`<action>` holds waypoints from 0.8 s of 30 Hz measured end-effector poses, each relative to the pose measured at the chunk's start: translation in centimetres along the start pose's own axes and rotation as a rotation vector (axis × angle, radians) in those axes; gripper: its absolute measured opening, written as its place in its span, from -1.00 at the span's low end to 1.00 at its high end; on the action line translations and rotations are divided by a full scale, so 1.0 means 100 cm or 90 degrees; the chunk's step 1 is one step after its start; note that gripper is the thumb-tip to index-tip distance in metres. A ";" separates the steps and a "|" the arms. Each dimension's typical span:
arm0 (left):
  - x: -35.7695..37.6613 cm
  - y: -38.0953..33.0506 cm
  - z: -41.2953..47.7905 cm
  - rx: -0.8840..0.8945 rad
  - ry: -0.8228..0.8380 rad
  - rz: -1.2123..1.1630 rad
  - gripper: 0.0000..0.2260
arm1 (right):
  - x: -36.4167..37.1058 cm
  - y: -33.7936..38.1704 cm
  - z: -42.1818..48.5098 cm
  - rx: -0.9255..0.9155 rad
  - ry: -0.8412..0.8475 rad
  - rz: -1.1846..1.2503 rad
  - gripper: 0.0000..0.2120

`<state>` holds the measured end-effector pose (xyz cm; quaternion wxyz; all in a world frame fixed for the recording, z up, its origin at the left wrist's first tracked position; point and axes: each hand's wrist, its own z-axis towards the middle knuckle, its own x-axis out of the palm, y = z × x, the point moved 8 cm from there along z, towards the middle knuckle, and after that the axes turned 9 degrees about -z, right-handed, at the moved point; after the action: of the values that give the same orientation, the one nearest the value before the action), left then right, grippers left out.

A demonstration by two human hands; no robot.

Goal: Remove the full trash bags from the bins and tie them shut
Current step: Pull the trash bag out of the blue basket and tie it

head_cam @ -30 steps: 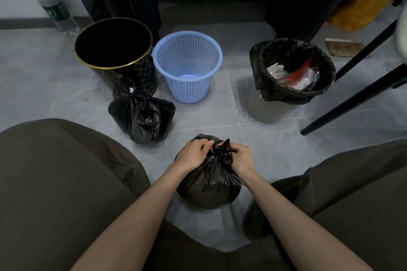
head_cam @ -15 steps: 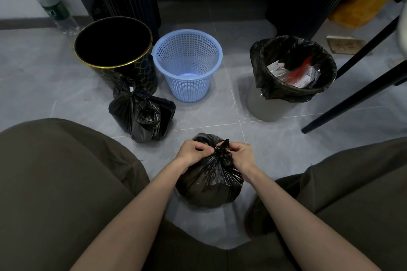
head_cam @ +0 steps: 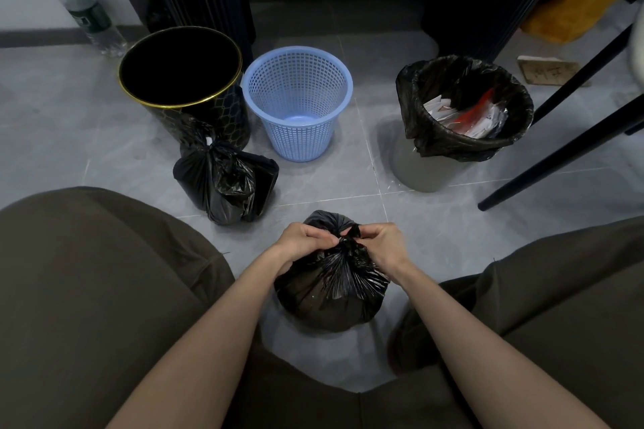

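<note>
**Both hands at the neck of a black bag**

The left hand (head_cam: 303, 242) and right hand (head_cam: 381, 242), fingers curled, pinch the gathered neck of a shiny black plastic trash bag (head_cam: 331, 296); it sits on the grey tiled floor (head_cam: 435, 226) between the knees, with bare tile ahead and to its right. Three bags: this one; a knotted black bag (head_cam: 226, 181) just before the black gold-rimmed bin (head_cam: 223, 118); a black liner (head_cam: 453, 146) in the grey round bin (head_cam: 428, 174), holding paper. Three bins; the pale blue mesh basket (head_cam: 296, 136) stands between the others; two black chair legs (head_cam: 557, 153) slant at the right edge.
</note>
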<state>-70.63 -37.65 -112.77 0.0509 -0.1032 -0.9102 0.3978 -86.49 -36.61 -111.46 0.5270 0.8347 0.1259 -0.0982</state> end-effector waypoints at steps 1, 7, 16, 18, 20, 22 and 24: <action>0.000 0.002 0.000 -0.012 0.006 0.002 -0.83 | 0.001 0.001 0.000 -0.005 0.004 -0.005 -0.85; 0.003 -0.006 -0.004 0.002 0.025 0.057 -0.85 | 0.002 -0.001 0.002 -0.004 0.025 -0.029 -0.82; 0.013 -0.037 -0.010 0.217 -0.061 0.529 -0.83 | -0.002 -0.007 -0.001 0.075 0.001 0.001 -0.80; 0.010 -0.039 -0.013 0.228 -0.072 0.560 -0.85 | -0.003 -0.010 -0.003 0.118 -0.002 0.013 -0.83; 0.008 -0.039 -0.014 0.243 -0.081 0.608 -0.85 | -0.002 -0.013 -0.007 0.177 0.003 0.055 -0.92; 0.010 -0.039 -0.017 0.270 -0.083 0.656 -0.85 | -0.003 -0.020 -0.009 0.235 -0.009 0.103 -0.77; 0.012 -0.040 -0.019 0.299 -0.087 0.684 -0.85 | -0.004 -0.024 -0.011 0.261 -0.030 0.118 -0.69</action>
<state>-72.08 -38.67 -108.52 -0.1952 -0.5100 -0.6190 0.5645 -87.60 -34.68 -112.91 0.3563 0.9297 0.0139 -0.0926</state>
